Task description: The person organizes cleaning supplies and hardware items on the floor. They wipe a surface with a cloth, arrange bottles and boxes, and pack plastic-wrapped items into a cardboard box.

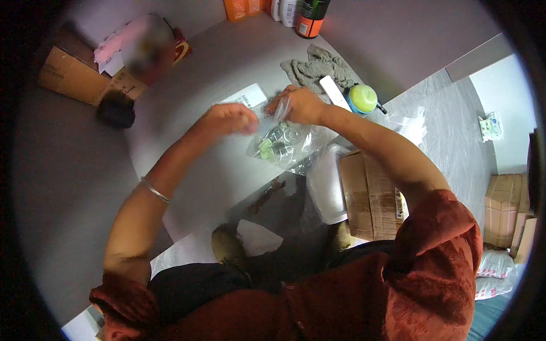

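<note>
My right hand (300, 105) grips the gathered top of a clear plastic bag (309, 147) at the table's near edge. Inside the bag lie several small clear bottles with pale green caps (266, 149). To the left of the bag, my left hand (233, 119) has its fingers curled inward. Motion blurs its fingertips, so whether they pinch anything is unclear. Behind both hands lies a flat white label or packet (249, 96) with printing on it.
Beyond my right hand are a crumpled grey cloth (318, 66), a white bar-shaped object (335, 93) and a green-topped container (362, 99). Bottles (310, 21) stand at the back. A white plastic bin (326, 187) and cardboard box (371, 196) sit below, right; another carton (70, 76) stands left.
</note>
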A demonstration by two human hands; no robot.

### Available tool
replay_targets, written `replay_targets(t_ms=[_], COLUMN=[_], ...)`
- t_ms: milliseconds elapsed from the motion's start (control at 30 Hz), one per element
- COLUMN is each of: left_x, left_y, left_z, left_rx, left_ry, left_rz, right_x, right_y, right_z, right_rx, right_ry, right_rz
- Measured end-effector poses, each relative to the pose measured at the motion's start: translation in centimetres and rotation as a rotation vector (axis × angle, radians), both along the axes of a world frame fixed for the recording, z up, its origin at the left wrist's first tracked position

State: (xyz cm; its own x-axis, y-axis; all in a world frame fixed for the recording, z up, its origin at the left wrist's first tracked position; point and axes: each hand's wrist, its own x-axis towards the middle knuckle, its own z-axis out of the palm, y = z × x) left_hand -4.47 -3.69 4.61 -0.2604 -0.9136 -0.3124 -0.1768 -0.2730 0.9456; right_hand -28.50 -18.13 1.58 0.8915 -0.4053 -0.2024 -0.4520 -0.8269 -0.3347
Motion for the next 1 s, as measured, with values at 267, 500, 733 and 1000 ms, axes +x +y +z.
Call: replay_targets(t_ms=[267, 500, 733, 1000], left_x=[2.7, 1.6, 2.2, 1.0], left_y=[1.8, 0.8, 1.7, -3.7], left_z=[-3.4, -7.0, -8.3, -3.4], left_rx=[0.116, -0.343, -0.352, -0.692], left_ry=[-0.326, -0.74, -1.205, -0.836], left_rz=[0.37, 0.357, 0.051, 0.185], right_x=[-0.7, 3.8, 0.7, -18.3], right_y=[1.8, 4.9, 5.4, 3.1], right_z=[0.4, 0.4, 1.1, 17.1], right_rx=[-0.28, -0.061, -0.056, -0.422], right_ry=[-0.274, -0.436, -0.002, -0.541], right_rz=[0.206, 0.166, 0.232, -0.368])
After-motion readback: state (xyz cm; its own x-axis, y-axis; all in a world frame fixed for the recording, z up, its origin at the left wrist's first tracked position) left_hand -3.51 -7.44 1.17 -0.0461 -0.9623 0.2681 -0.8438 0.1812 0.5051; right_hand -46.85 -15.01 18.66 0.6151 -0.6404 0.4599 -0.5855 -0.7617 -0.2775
